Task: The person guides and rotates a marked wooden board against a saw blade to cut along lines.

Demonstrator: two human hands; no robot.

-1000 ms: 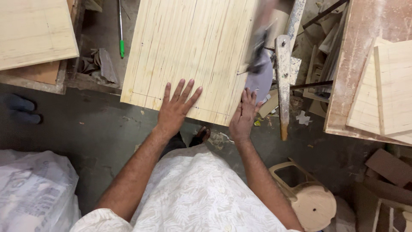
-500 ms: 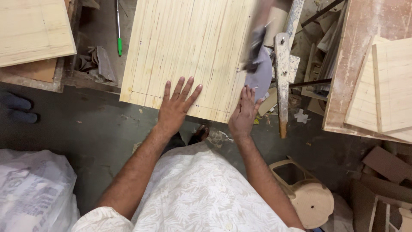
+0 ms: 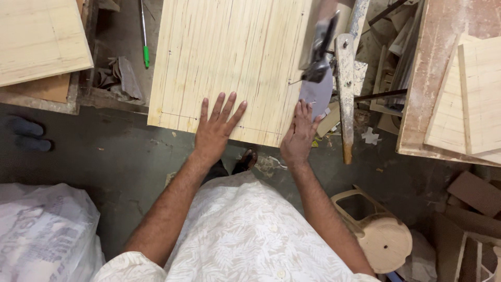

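Plywood board [image 3: 229, 62]: we press left hand [image 3: 215, 130] flat near its front edge, fingers [image 3: 219, 102] spread, released; right hand [image 3: 298, 137] at front-right corner, fingers open, w/ saw blade [image 3: 315, 91] just beyond.

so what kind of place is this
Most likely a small woodworking shop: both hands press a pale wooden board against a saw blade, with more cut boards stacked alongside and offcuts on the dusty floor.

A pale, straight-grained wooden board [image 3: 235, 62] lies flat, thin pencil lines near its edges.
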